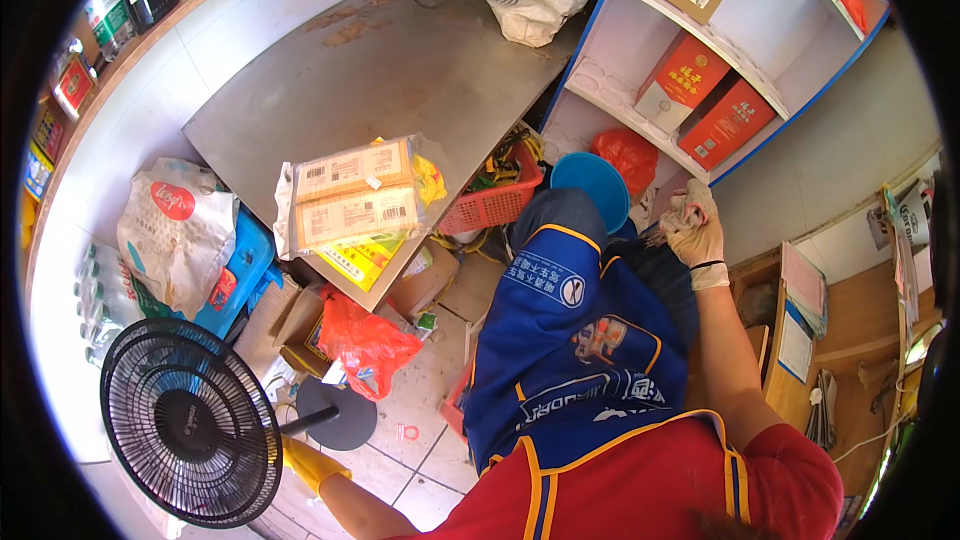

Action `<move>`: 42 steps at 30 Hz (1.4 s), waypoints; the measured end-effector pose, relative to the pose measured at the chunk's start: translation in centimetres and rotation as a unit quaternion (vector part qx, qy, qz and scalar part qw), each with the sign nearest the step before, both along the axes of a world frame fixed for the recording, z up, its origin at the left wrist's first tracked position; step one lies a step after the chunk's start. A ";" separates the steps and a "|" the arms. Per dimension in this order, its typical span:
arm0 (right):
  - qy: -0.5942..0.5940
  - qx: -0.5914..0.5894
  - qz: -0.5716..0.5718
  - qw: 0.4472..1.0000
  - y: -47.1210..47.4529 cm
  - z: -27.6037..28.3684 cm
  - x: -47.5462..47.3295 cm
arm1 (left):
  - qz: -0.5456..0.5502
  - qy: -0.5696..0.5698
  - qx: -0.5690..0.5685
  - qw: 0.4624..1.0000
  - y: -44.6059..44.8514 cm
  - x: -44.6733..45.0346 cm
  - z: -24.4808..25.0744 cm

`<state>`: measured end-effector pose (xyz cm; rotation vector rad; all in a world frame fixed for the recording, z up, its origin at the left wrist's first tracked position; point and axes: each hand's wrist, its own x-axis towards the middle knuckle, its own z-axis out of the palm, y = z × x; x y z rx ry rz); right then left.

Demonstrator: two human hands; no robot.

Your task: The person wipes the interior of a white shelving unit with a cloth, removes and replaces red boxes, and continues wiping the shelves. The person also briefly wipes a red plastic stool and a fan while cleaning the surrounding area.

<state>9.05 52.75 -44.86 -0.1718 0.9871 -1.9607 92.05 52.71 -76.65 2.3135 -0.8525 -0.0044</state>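
Note:
My left hand point(311, 465), in a yellow rubber glove, reaches to the back of a black standing fan point(191, 421). Its fingers are hidden behind the fan's grille, close to where the pole point(309, 420) meets the head. The round fan base point(349, 420) rests on the tiled floor. Out to the right, my right hand point(697, 241) wears a pale glove with a dark band at the wrist. It grips a crumpled, greyish rag point(688, 204), held near the lower end of the white shelf unit point(750, 124).
A grey metal-topped table point(420, 82) carries plastic-wrapped packs point(352, 191) at its near corner. Beneath and beside it are a red plastic basket point(487, 210), a blue basin point(590, 184), cardboard boxes point(304, 345) and a red plastic bag point(364, 345). Wooden shelving point(847, 345) stands at right.

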 end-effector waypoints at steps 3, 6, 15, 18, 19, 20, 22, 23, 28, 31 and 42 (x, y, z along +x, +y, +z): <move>0.022 0.049 -0.036 0.998 -0.6 0.0 0.5 | 0.009 -0.002 0.000 1.000 0.5 0.1 0.0; 0.026 0.056 -0.019 0.998 -0.9 0.1 1.4 | 0.016 -0.001 -0.004 1.000 1.1 0.2 -0.1; -0.022 -0.006 0.071 0.997 -0.8 -3.3 -0.2 | 0.028 0.007 -0.009 1.000 2.3 0.1 -0.2; -0.041 -0.047 0.150 0.987 -1.1 -5.5 -1.7 | 0.034 0.012 -0.006 0.999 2.7 0.1 -0.1; -0.053 -0.027 0.136 0.989 -1.2 -6.2 -2.2 | 0.036 0.011 -0.008 0.999 2.8 0.1 -0.1; -0.064 -0.034 0.142 0.987 -1.3 -6.8 -2.5 | 0.038 0.013 -0.008 0.999 2.9 0.1 -0.1; -0.041 -0.046 0.166 0.984 -1.3 -7.7 -3.0 | 0.043 0.013 -0.010 0.999 3.0 0.1 0.0; -0.037 -0.081 0.187 0.978 -1.2 -8.0 -3.1 | 0.044 0.012 -0.011 0.999 3.0 0.1 0.1; -0.071 -0.013 0.092 0.993 -0.2 -7.7 -2.6 | 0.055 0.013 -0.013 0.998 3.6 -0.1 0.3; -0.093 0.029 0.028 0.995 0.3 -6.7 -1.8 | 0.061 0.014 -0.012 0.998 3.9 -0.3 0.4; -0.079 0.160 0.068 0.982 2.1 -6.9 -1.7 | 0.175 -0.038 0.014 0.984 5.9 -4.5 -3.3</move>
